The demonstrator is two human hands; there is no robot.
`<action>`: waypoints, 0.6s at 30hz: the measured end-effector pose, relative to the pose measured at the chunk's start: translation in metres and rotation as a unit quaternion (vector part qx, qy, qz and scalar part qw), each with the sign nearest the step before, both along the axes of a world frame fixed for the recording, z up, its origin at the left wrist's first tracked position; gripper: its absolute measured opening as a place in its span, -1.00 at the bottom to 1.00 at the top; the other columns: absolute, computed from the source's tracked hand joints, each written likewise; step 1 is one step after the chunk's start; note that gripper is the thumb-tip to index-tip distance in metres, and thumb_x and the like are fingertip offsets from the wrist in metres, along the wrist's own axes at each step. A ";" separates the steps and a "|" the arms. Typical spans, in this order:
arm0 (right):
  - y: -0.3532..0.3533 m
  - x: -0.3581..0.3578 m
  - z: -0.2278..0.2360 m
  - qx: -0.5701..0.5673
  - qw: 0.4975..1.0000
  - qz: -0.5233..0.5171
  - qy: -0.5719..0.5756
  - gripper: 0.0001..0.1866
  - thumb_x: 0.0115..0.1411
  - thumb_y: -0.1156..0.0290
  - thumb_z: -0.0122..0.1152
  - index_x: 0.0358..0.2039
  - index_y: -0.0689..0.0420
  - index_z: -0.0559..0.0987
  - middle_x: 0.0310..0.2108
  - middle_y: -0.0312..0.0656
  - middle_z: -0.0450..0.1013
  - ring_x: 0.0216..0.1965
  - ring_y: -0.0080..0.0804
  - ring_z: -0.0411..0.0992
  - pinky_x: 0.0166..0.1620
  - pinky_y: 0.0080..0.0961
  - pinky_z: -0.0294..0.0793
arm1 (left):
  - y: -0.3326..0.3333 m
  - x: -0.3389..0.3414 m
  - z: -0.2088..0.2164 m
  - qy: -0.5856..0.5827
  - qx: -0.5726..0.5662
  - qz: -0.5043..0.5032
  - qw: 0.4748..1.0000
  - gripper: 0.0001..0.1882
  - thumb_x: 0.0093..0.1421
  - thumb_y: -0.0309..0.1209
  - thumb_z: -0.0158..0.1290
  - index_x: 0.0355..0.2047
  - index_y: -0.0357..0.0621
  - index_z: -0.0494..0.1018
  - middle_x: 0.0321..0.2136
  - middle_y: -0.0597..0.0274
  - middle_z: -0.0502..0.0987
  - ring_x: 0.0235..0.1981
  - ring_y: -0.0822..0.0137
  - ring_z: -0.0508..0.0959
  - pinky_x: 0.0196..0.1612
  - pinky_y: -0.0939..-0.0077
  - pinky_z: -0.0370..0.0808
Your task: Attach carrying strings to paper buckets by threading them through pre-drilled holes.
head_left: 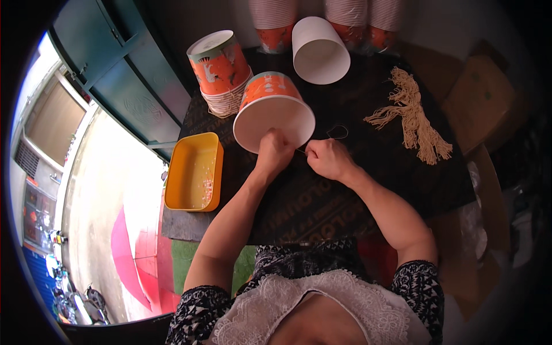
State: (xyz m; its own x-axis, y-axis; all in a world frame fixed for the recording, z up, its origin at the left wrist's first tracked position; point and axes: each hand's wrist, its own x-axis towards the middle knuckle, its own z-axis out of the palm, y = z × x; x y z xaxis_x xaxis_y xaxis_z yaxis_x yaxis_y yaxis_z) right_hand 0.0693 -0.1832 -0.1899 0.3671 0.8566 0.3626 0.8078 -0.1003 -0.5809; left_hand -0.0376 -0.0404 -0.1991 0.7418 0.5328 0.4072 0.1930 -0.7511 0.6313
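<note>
An orange patterned paper bucket (273, 85) lies tipped on the tabletop, its white mouth facing me. My left hand (275, 152) is closed at the bucket's lower rim, with its curled fingers in front of the opening; the fingertips are hidden. Just right of the rim, my right hand (329, 158) pinches a thin cord, a short bit of which shows between the two hands. Beyond my right hand, a thin loop of cord (339, 131) lies on the dark table.
Left stands a yellow plastic tub (194, 201) with small bits inside. Behind it is an upturned bucket stack (215, 69) with cords around it. A white bucket (319, 52) lies at the back, near wrapped bucket stacks (275, 34). A beige cord bundle (411, 115) rests at right.
</note>
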 end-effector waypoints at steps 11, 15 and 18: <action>0.005 0.021 -0.006 0.109 0.985 -0.130 0.036 -0.69 0.16 0.31 0.10 -0.57 0.30 0.52 -0.60 0.16 0.43 -0.50 0.12 0.48 -0.46 -0.10 0.45 | -0.026 -0.003 0.003 -0.069 0.036 -0.105 0.991 -0.91 0.00 -0.52 0.10 -0.52 -0.33 0.46 -0.51 -0.06 0.50 -0.45 0.02 0.53 -0.34 0.27 0.47; -0.009 0.033 0.019 0.256 0.939 -0.167 -0.159 -0.94 0.14 0.47 0.12 -0.39 0.17 0.46 -0.52 0.00 0.47 -0.46 0.03 0.48 -0.44 -0.17 0.46 | -0.035 -0.010 0.013 -0.013 0.070 -0.109 0.992 -0.79 0.04 -0.38 0.15 -0.52 -0.32 0.45 -0.52 -0.10 0.48 -0.41 -0.07 0.53 -0.35 0.15 0.46; -0.016 0.041 0.032 0.283 0.915 -0.174 -0.229 -0.86 0.10 0.57 0.15 -0.28 0.17 0.48 -0.45 -0.08 0.48 -0.43 -0.05 0.49 -0.41 -0.25 0.49 | -0.039 -0.012 0.024 0.037 0.068 -0.115 0.990 -0.72 0.05 -0.30 0.16 -0.54 -0.33 0.47 -0.53 -0.12 0.49 -0.43 -0.10 0.54 -0.37 0.12 0.47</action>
State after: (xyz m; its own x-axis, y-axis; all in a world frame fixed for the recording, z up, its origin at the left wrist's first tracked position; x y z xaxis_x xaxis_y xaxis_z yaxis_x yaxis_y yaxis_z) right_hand 0.1108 -0.1994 -0.1577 0.2807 0.3438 0.8961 0.9557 -0.1858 -0.2281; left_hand -0.0494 -0.0797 -0.1754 0.8678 0.2906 0.4031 0.0491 -0.8574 0.5123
